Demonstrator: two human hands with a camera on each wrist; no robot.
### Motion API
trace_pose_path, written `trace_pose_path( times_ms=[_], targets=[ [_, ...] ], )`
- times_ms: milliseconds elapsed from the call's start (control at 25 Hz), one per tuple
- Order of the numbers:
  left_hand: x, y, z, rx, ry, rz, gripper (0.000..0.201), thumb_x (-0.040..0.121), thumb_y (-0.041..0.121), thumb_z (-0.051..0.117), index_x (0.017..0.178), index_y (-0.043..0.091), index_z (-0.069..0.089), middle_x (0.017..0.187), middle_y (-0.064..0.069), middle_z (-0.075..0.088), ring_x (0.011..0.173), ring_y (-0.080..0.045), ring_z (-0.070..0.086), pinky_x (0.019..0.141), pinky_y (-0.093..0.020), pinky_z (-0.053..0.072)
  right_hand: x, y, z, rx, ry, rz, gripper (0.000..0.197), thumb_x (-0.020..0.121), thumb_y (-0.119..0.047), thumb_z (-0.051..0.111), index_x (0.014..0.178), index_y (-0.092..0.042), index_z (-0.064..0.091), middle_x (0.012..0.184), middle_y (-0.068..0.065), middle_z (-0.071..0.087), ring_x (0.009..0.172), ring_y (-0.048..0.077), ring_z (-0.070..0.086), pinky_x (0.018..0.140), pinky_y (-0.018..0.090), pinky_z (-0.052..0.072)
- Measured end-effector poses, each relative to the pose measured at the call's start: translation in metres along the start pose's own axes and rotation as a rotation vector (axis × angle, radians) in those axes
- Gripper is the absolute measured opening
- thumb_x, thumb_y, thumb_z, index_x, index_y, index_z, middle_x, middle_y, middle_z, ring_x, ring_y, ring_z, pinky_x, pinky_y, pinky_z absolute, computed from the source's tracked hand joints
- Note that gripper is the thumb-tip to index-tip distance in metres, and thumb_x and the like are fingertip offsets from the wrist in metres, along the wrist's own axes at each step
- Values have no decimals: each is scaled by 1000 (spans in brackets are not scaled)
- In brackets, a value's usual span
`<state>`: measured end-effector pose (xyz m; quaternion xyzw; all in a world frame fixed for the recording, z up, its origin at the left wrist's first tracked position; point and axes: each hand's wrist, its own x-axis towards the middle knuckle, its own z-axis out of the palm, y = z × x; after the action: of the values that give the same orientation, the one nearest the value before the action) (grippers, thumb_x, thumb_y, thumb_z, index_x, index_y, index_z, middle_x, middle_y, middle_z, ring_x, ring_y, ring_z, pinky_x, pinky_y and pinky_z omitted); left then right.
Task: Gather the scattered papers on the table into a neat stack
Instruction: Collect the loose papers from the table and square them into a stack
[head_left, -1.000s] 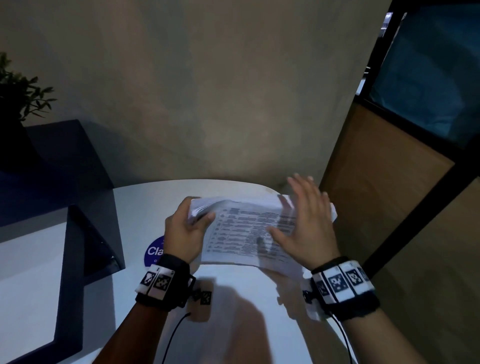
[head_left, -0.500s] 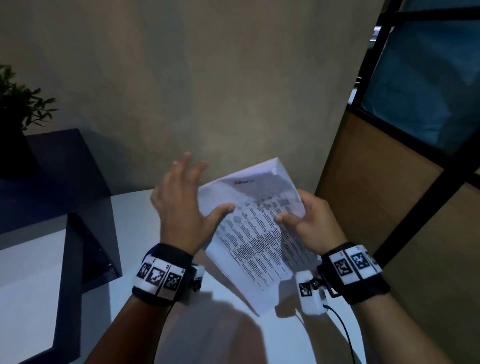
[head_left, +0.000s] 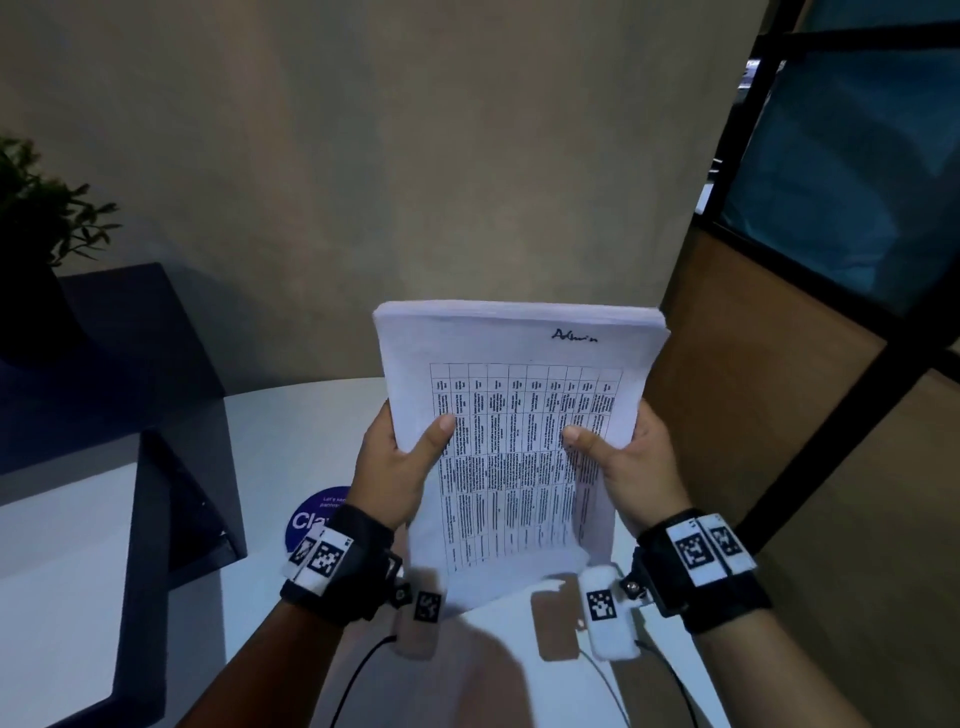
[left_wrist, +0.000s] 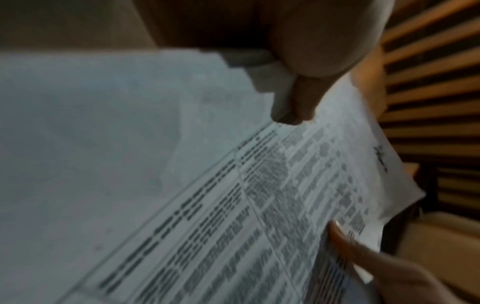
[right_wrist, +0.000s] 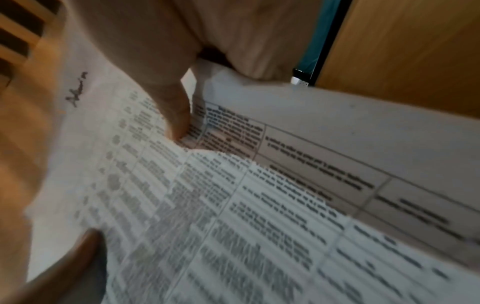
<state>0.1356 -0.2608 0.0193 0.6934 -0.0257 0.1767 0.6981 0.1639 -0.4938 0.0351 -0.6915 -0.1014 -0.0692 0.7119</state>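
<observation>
Nearest the camera are 2 black wristbands (head_left: 332, 566) with white marker tags. Each has a little white pod (head_left: 608, 613) under it and a thin black cable (head_left: 358, 670) running off the bottom edge.

Just past those, the left hand (head_left: 395, 467) and right hand (head_left: 631, 467) both have hold of the stack of papers (head_left: 514, 415). The left grip is clamped on the left edge and the right grip on the right edge. The thumbs (head_left: 434, 434) lie flat on the front page, and the other fingers are tucked behind where I can't see them. The wrist cams back that up, with each thumb pressing into the printed sheet.

The stack is standing roughly upright, tilted a bit, with its edges pretty well squared up. The top page has a printed grid of tiny text, too blurry to read, and 1 handwritten word in the top right corner. The bottom edge hangs low over the white desk (head_left: 291, 431), and I can't tell if it touches.

On the desk just left of the left wrist there's a round blue sticker (head_left: 311, 514), partly hidden. Further left is a dark cabinet (head_left: 130, 338) with a plant (head_left: 47, 218) at its far-left end. Behind it all is the beige wall (head_left: 415, 156), and on the right a wood panel (head_left: 779, 415) with dark-framed glass (head_left: 857, 156).
</observation>
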Motion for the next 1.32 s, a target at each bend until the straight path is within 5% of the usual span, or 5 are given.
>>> trace_pose_path(
  times_ms=[320,600,840,1000,1320],
  targets=[
    [-27,-36,9,260,102,-38,32,78,56,61,104,51,44,102,14,66,91,-12,67,74,-46,61,-36,49,33,-140,82,51,37,92,-10,66,110,-38,50,108,-20,64,95,-12,63,75,11,51],
    [-16,-29,9,251,196,36,33,93,16,62,106,41,43,96,23,60,87,2,61,70,-25,55,-30,46,33,-185,71,-30,38,98,-6,54,117,-37,42,110,-32,54,97,-29,53,78,-1,43],
    [-34,-66,3,244,140,-134,32,86,29,70,111,29,51,97,10,67,97,-23,68,71,-28,58,-45,71,29,-253,22,88,37,94,-11,64,116,-36,48,112,-24,60,108,2,62,91,20,52],
    [-35,-44,-4,206,124,-95,50,72,45,75,108,54,42,107,19,64,94,4,66,74,-24,58,-39,47,27,-219,117,7,49,87,-8,73,111,-41,46,107,-24,61,97,-19,59,75,3,47],
    [-20,-7,-5,142,128,63,40,87,10,69,105,39,48,103,18,63,91,12,63,67,-8,52,-34,26,26,-206,111,-1,51,85,-8,74,109,-43,45,108,-21,61,95,-14,62,84,20,53]
  ],
)
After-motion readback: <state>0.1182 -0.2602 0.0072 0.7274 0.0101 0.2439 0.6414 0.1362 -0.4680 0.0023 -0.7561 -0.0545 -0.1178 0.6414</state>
